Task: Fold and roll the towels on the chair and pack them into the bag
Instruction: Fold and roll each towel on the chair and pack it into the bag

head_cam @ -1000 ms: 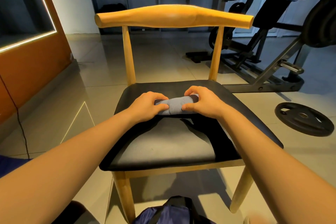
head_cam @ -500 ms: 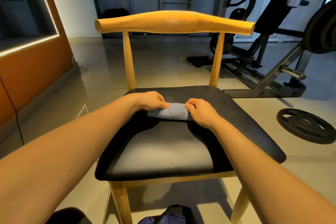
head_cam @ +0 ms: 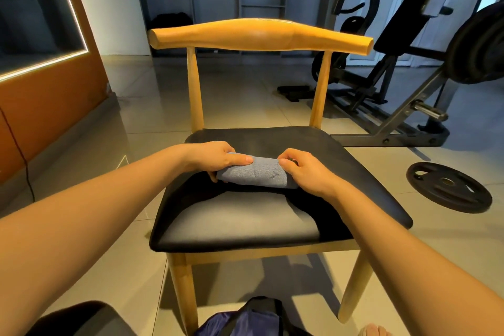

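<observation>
Here, a grey towel (head_cam: 256,176), rolled into a short, tight cylinder, lies crosswise over the middle of the black seat of a wooden chair (head_cam: 245,222). Whether the roll rests on the seat or is held just above it cannot be told. The left hand (head_cam: 212,158) grips the roll's left end: its fingers (head_cam: 240,159) curl round the cloth, one lying flat along the top. The right hand (head_cam: 306,173) holds the right end, fingers (head_cam: 289,155) bent over the far side and the thumb tip pressed against the near top edge. Between the two hands the middle of the roll shows bare, with a few creases.

On the floor just in front of the chair, at the lower edge of the view, sits a dark blue bag (head_cam: 242,320), only its top visible. To the right of the chair a black weight plate (head_cam: 448,188) lies flat on the tiled floor, and behind it stands a weight bench frame (head_cam: 392,123).
</observation>
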`<move>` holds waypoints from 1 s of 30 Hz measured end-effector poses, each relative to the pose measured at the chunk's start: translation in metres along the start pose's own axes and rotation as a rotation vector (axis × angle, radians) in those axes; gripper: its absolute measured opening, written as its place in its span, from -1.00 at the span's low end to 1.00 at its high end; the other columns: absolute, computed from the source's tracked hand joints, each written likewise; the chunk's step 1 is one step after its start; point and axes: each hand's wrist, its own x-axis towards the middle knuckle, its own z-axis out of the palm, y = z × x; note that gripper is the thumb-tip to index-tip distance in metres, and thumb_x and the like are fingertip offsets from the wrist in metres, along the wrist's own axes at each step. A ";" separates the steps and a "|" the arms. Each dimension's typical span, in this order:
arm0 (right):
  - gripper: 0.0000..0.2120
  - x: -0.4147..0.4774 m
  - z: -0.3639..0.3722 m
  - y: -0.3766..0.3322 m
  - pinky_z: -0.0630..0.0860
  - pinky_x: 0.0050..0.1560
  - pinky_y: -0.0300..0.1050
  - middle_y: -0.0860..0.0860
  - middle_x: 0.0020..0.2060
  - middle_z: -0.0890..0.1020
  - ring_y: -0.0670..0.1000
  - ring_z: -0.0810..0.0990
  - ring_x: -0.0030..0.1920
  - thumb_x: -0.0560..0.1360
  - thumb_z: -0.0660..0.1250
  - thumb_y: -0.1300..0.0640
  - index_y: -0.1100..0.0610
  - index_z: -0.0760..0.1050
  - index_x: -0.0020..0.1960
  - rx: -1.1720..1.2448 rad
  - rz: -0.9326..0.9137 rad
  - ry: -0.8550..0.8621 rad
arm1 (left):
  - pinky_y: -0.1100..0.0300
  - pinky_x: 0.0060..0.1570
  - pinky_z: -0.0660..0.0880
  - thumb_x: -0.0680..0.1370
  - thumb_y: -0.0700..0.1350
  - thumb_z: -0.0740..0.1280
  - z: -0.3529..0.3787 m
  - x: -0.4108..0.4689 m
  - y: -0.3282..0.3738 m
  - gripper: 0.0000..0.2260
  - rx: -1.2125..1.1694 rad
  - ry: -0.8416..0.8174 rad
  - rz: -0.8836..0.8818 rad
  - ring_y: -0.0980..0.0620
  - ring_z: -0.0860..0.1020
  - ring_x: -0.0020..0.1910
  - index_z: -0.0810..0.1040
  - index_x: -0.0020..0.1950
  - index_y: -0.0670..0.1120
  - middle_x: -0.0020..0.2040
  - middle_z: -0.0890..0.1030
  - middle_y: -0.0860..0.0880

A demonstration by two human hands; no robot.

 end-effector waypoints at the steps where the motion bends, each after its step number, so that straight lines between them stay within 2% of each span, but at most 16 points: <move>1: -0.78 -0.007 -0.003 -0.004 0.51 -0.02 -0.13 0.02 0.02 0.63 0.02 0.57 0.03 0.69 0.17 0.05 0.10 0.55 0.16 0.022 0.009 -0.029 | 0.21 -0.25 0.61 0.61 0.26 0.24 0.002 -0.009 0.001 -0.58 -0.011 0.029 0.033 -0.02 0.67 -0.14 0.60 0.06 -0.10 -0.04 0.65 -0.11; 3: -0.83 -0.023 -0.011 -0.012 0.48 -0.12 -0.20 0.02 -0.02 0.64 -0.04 0.55 -0.07 0.67 0.24 0.02 0.07 0.56 0.13 0.085 0.045 -0.144 | 0.18 -0.23 0.64 0.61 0.21 0.28 0.004 -0.028 0.003 -0.62 -0.034 0.105 0.117 -0.05 0.67 -0.07 0.59 0.08 -0.11 -0.01 0.64 -0.09; 6: -0.80 -0.049 -0.025 -0.024 0.46 -0.13 -0.16 0.07 -0.09 0.67 -0.02 0.55 -0.10 0.56 0.43 0.06 0.18 0.59 0.08 0.255 0.094 -0.326 | 0.08 -0.05 0.67 0.59 0.15 0.35 0.007 -0.059 0.008 -0.72 -0.076 0.137 0.236 -0.03 0.65 0.01 0.63 0.04 -0.06 -0.02 0.64 -0.03; 9: -0.68 -0.077 -0.024 -0.042 0.50 -0.04 -0.13 0.10 -0.05 0.67 -0.01 0.61 -0.04 0.43 0.56 0.06 0.19 0.58 0.07 0.438 0.081 -0.411 | 0.17 0.00 0.63 0.57 0.14 0.39 0.016 -0.088 0.018 -0.75 -0.090 0.088 0.300 0.09 0.65 -0.02 0.66 0.01 -0.02 -0.06 0.67 0.03; 12: -0.59 -0.111 -0.005 -0.055 0.58 -0.08 -0.13 0.07 -0.08 0.64 0.00 0.64 -0.08 0.35 0.55 0.07 0.17 0.50 0.11 0.645 0.146 -0.484 | 0.26 -0.06 0.59 0.57 0.14 0.39 0.031 -0.113 0.030 -0.78 -0.069 0.057 0.343 0.13 0.64 -0.03 0.67 0.01 0.00 -0.09 0.67 0.09; 15: -0.68 -0.150 0.016 -0.062 0.64 -0.12 -0.12 0.10 -0.07 0.63 0.02 0.68 -0.11 0.46 0.47 0.18 0.17 0.43 0.13 0.799 0.222 -0.547 | 0.23 -0.05 0.60 0.57 0.12 0.41 0.049 -0.139 0.035 -0.81 -0.080 0.025 0.382 0.13 0.65 -0.01 0.69 -0.01 0.02 -0.09 0.68 0.10; 17: -0.77 -0.175 0.028 -0.063 0.64 -0.15 -0.15 0.11 -0.09 0.63 0.00 0.69 -0.15 0.49 0.44 0.23 0.20 0.44 0.06 0.830 0.237 -0.526 | 0.21 -0.04 0.60 0.56 0.10 0.42 0.065 -0.155 0.034 -0.82 -0.114 -0.002 0.403 0.11 0.65 -0.01 0.70 -0.02 0.01 -0.09 0.69 0.08; 20: -0.79 -0.213 0.043 -0.060 0.62 -0.11 -0.13 0.11 -0.10 0.63 0.03 0.65 -0.14 0.41 0.46 0.18 0.16 0.49 -0.01 0.867 0.241 -0.471 | 0.18 -0.03 0.61 0.56 0.09 0.43 0.094 -0.179 0.032 -0.79 -0.155 -0.033 0.424 0.07 0.66 0.00 0.71 0.01 -0.03 -0.07 0.70 0.03; 24: -0.85 -0.260 0.061 -0.052 0.61 -0.12 -0.10 0.14 -0.08 0.63 0.07 0.65 -0.12 0.48 0.48 0.24 0.14 0.52 -0.04 0.905 0.310 -0.382 | 0.15 0.02 0.61 0.55 0.12 0.43 0.129 -0.197 0.029 -0.78 -0.115 -0.077 0.448 0.10 0.65 -0.01 0.71 0.02 -0.01 -0.05 0.70 0.06; 27: -0.81 -0.281 0.080 -0.038 0.54 -0.10 -0.02 0.16 -0.05 0.65 0.18 0.60 -0.03 0.44 0.54 0.19 0.09 0.55 -0.05 0.809 0.414 -0.340 | 0.25 -0.04 0.57 0.53 0.15 0.45 0.161 -0.197 0.022 -0.78 -0.058 -0.127 0.425 0.17 0.63 -0.04 0.72 0.01 0.02 -0.07 0.69 0.12; 30: -0.74 -0.293 0.099 -0.020 0.49 -0.08 0.05 0.16 -0.07 0.64 0.18 0.55 -0.05 0.33 0.60 0.08 0.05 0.59 -0.06 0.714 0.516 -0.312 | 0.24 0.01 0.56 0.51 0.16 0.47 0.190 -0.185 0.008 -0.78 -0.036 -0.200 0.350 0.19 0.63 -0.03 0.73 0.01 0.04 -0.06 0.69 0.13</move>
